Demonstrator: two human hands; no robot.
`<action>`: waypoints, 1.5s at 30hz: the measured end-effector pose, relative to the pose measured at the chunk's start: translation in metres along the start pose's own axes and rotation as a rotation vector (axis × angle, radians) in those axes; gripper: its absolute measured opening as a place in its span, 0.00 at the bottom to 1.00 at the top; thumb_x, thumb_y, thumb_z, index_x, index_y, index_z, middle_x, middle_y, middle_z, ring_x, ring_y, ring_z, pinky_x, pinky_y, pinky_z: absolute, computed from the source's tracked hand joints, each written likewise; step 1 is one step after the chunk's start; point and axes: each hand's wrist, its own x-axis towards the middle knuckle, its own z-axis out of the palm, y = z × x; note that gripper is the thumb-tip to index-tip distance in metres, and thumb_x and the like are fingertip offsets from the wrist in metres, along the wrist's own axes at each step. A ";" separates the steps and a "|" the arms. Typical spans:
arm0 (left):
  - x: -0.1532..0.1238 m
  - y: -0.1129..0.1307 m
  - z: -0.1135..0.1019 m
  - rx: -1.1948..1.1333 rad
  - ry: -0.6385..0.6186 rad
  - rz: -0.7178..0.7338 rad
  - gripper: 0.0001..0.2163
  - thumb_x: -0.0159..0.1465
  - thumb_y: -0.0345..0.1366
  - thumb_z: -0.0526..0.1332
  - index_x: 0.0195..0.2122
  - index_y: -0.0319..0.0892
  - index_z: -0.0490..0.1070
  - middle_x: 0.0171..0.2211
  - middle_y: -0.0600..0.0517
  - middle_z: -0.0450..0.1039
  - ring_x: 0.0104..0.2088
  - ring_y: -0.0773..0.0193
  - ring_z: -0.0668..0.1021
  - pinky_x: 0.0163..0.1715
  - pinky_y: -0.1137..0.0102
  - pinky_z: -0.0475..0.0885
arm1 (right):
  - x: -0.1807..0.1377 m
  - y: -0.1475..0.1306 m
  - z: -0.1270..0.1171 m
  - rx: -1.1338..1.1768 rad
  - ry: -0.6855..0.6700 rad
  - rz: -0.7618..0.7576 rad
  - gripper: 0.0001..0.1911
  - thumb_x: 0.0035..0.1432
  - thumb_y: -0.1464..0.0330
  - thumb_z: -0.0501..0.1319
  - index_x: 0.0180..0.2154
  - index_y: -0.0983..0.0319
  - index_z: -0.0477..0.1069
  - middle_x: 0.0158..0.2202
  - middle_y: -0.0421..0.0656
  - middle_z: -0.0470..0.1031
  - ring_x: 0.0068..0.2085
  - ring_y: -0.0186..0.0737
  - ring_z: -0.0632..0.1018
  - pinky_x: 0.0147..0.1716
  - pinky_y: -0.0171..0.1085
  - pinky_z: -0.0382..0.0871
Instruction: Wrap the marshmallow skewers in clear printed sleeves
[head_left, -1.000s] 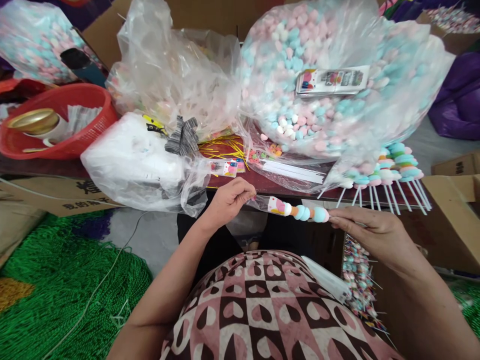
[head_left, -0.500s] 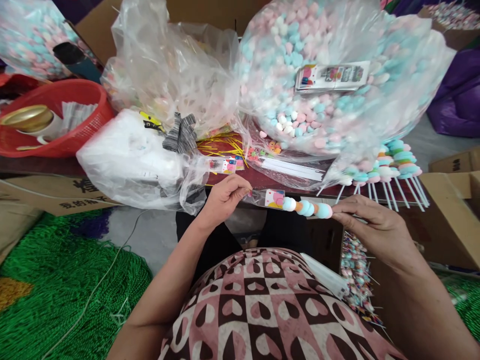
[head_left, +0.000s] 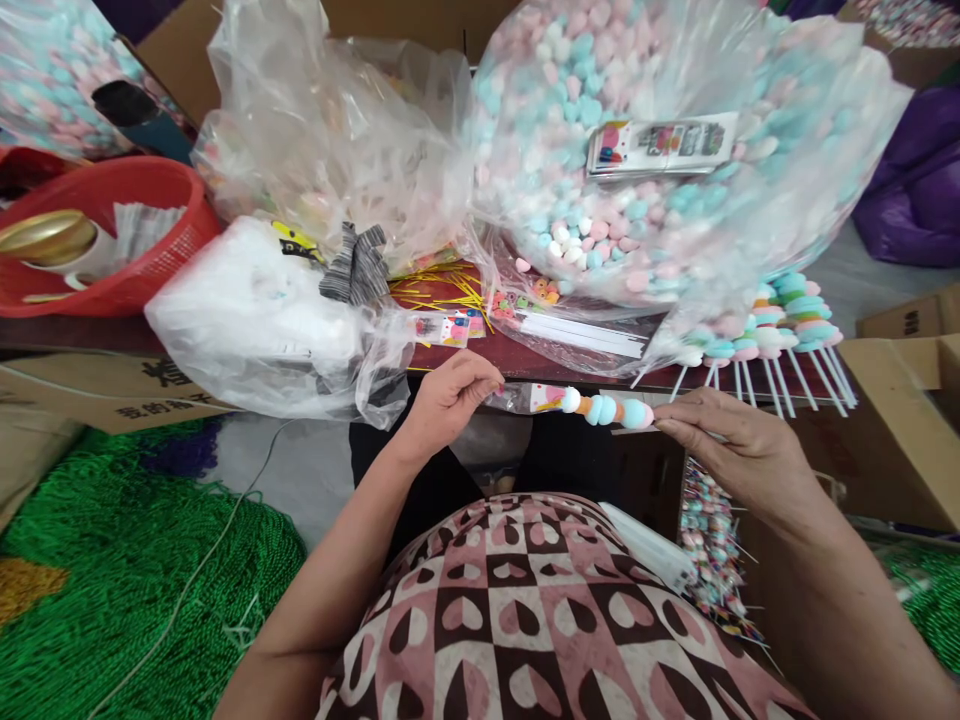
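Clear plastic and pastel blue up close: pinching the printed sleeve [head_left: 544, 398] with the left hand [head_left: 457, 392], closing thumb and fingers on its left end, and gripping the marshmallow skewer [head_left: 602, 410] with the right hand [head_left: 731, 435], clamping fingertips on its right end beside the pink piece [head_left: 649, 415]. Not really seeing the stick under those fingers, tbh.

For doing this bit well, probably wanting to go gently: lining the sleeve's mouth up with the skewer's tip, not coming in at an angle and snagging plastic on that first white piece [head_left: 571, 400]. Also wanting to grip by the stick instead of the candy, judging by pieces looking soft enough to dent. And tugging the plastic only lightly, so as not to be creasing or tearing it.

As for the skewer's placement: lying between the two hands, pointing its tip left. Touching the right fingertips and sitting apart from the left hand, with only the sleeve spanning that gap. Hanging just in front of the maroon table [head_left: 506, 352], above the dark trousers [head_left: 566, 460]. Not being able to tell tip inside the mouth from tip just touching it.
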 end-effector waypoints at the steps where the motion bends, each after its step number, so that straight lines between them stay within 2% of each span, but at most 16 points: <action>1: 0.000 0.000 0.000 -0.005 0.001 -0.006 0.06 0.67 0.34 0.57 0.35 0.41 0.73 0.33 0.51 0.72 0.35 0.67 0.74 0.37 0.71 0.70 | -0.001 0.000 0.000 -0.009 -0.010 0.009 0.07 0.62 0.65 0.63 0.37 0.58 0.80 0.28 0.42 0.75 0.29 0.35 0.76 0.28 0.34 0.69; 6: 0.000 -0.001 0.001 -0.028 0.012 -0.026 0.07 0.67 0.34 0.57 0.34 0.41 0.72 0.32 0.51 0.72 0.34 0.67 0.74 0.37 0.71 0.69 | -0.003 0.001 0.001 -0.047 -0.023 0.071 0.12 0.63 0.60 0.60 0.36 0.59 0.79 0.30 0.44 0.79 0.30 0.38 0.78 0.29 0.35 0.70; 10: 0.000 -0.003 0.001 -0.048 0.040 -0.057 0.07 0.67 0.35 0.57 0.33 0.41 0.72 0.31 0.51 0.73 0.34 0.68 0.74 0.36 0.71 0.69 | -0.002 -0.001 0.001 -0.026 -0.017 0.080 0.09 0.62 0.63 0.62 0.37 0.59 0.79 0.31 0.44 0.80 0.31 0.37 0.78 0.31 0.34 0.71; 17: -0.001 -0.004 0.001 -0.076 -0.042 -0.094 0.08 0.68 0.35 0.57 0.33 0.41 0.72 0.31 0.52 0.72 0.33 0.68 0.73 0.36 0.72 0.68 | 0.001 -0.008 0.000 -0.003 0.020 0.132 0.07 0.60 0.65 0.63 0.37 0.60 0.79 0.30 0.42 0.79 0.31 0.37 0.77 0.32 0.33 0.70; 31: -0.003 -0.007 0.012 -0.153 0.003 -0.268 0.09 0.67 0.40 0.57 0.33 0.41 0.70 0.29 0.54 0.70 0.30 0.69 0.71 0.34 0.72 0.67 | -0.005 0.002 0.009 0.010 -0.011 0.159 0.09 0.59 0.61 0.63 0.36 0.58 0.79 0.31 0.41 0.79 0.31 0.38 0.79 0.31 0.35 0.71; 34: -0.003 -0.005 0.012 -0.143 -0.014 -0.249 0.09 0.67 0.40 0.57 0.33 0.41 0.71 0.30 0.53 0.71 0.31 0.69 0.72 0.34 0.72 0.67 | -0.005 0.004 0.008 0.013 -0.035 0.149 0.10 0.60 0.60 0.63 0.37 0.57 0.80 0.31 0.41 0.80 0.30 0.38 0.78 0.29 0.35 0.71; 41: 0.001 -0.002 0.009 -0.058 -0.071 -0.107 0.09 0.68 0.38 0.57 0.33 0.41 0.72 0.30 0.52 0.72 0.32 0.68 0.73 0.35 0.72 0.68 | -0.002 0.001 0.008 0.006 -0.084 0.186 0.14 0.60 0.56 0.61 0.35 0.56 0.80 0.32 0.43 0.82 0.30 0.41 0.81 0.30 0.38 0.75; 45: 0.001 0.001 0.010 -0.036 -0.075 -0.082 0.09 0.68 0.37 0.56 0.34 0.41 0.72 0.30 0.51 0.72 0.32 0.67 0.73 0.36 0.72 0.68 | 0.001 -0.006 0.015 0.014 -0.140 0.204 0.15 0.61 0.55 0.60 0.35 0.57 0.80 0.25 0.40 0.79 0.26 0.39 0.79 0.25 0.34 0.71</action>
